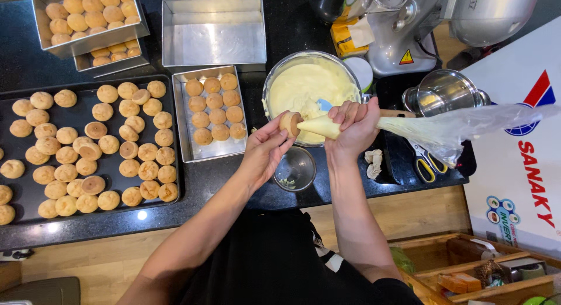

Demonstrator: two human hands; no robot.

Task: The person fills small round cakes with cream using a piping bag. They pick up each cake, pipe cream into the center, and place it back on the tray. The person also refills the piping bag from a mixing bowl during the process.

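Cream puff [289,123] pinched in left hand [266,150] fingertips just in front of the cream bowl [274,77], flat side turned to the tip of the piping bag [350,125], which right hand [353,126] clenches over the bowl's near rim so drips land inside.

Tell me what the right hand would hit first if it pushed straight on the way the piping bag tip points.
The right hand aims the piping bag leftward; its tip already meets the small puff held by the left hand. Beyond that is probably the pan of puffs, though depth is unclear.
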